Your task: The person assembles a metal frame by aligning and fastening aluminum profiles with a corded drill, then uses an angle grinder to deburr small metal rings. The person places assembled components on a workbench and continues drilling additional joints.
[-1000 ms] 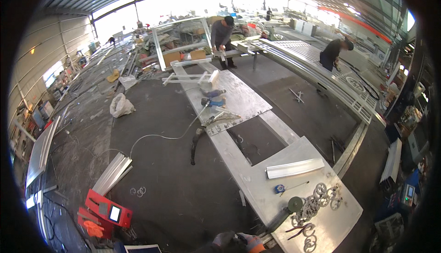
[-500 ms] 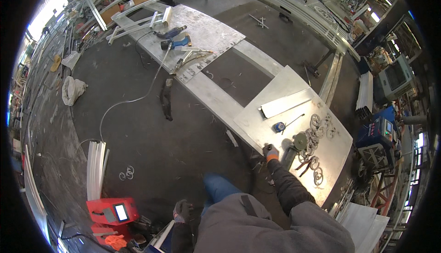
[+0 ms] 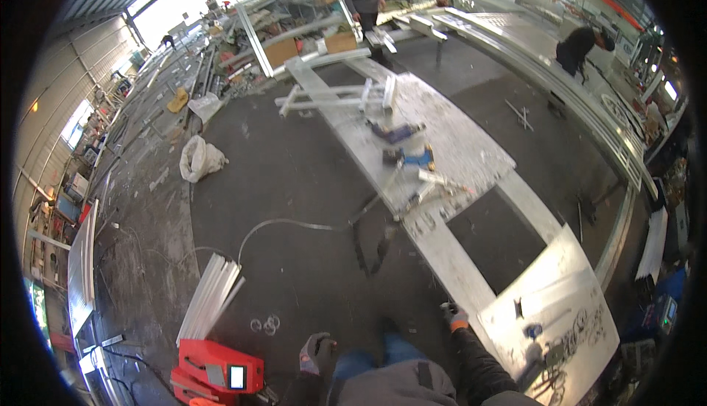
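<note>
My left hand (image 3: 317,352), in a grey glove, hangs low over the dark floor. Its fingers are loosely bent and a little apart, with nothing seen in them. My right hand (image 3: 455,317), in a dark glove with an orange cuff, is beside the near long edge of the metal frame table. Its fingers are curled around something small that I cannot make out. On the bright sheet (image 3: 549,288) to its right lie a blue tape measure (image 3: 533,330), an angle grinder (image 3: 554,354) and several metal rings (image 3: 585,323), blurred.
Two blue power tools (image 3: 398,133) lie farther along the table, with a hose (image 3: 294,221) trailing to the floor. A red machine (image 3: 221,368) with a lit screen stands lower left beside pale profiles (image 3: 208,295). Two people work at the back.
My view has lifted and swung left, so the table now appears farther right. My right hand has come away from the sheet to the table's near edge. A person at the back shows more fully.
</note>
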`<state>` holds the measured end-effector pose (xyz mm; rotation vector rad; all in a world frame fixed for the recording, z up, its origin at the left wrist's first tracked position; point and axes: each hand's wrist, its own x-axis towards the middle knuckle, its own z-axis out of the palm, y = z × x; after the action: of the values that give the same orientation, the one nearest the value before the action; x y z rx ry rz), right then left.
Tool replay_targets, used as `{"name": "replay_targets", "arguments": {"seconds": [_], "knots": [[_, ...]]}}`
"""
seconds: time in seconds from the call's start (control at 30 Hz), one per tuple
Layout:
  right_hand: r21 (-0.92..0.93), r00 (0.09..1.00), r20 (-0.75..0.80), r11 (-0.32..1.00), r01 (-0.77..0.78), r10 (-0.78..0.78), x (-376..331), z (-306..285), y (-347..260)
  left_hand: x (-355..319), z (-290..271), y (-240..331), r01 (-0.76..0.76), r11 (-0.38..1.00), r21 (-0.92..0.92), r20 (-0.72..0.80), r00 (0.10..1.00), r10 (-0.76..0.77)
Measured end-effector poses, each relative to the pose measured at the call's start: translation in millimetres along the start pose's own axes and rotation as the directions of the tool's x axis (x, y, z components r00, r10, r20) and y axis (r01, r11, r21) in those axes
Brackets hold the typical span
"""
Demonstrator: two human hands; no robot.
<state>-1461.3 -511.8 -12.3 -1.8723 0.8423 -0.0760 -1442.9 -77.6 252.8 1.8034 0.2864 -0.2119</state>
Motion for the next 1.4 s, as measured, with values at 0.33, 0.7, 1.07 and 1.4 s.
{"name": "replay_targets", "arguments": {"seconds": [0.33,0.7,1.07,1.4], "knots": [[-0.014,0.989,-0.148,1.000,0.006,-0.008,310,223,-156,166,-87,124,-0.260,0.960,-0.109,-0.303,0.928,0.217],[-0.237,0.944,-0.195,0.947,0.216,-0.265,254,351,-290,334,-308,358,-0.874,0.469,0.126,-0.311,0.414,0.856],[0.318,0.891,-0.399,0.944,-0.086,0.216,425,439,-531,587,-346,504,-0.942,0.214,-0.259,0.008,0.220,0.975],[0.130,0.123,-0.667,0.048,0.990,-0.735,215,384,-971,777,-345,596,-0.916,0.082,-0.392,0.194,0.005,0.981]]}}
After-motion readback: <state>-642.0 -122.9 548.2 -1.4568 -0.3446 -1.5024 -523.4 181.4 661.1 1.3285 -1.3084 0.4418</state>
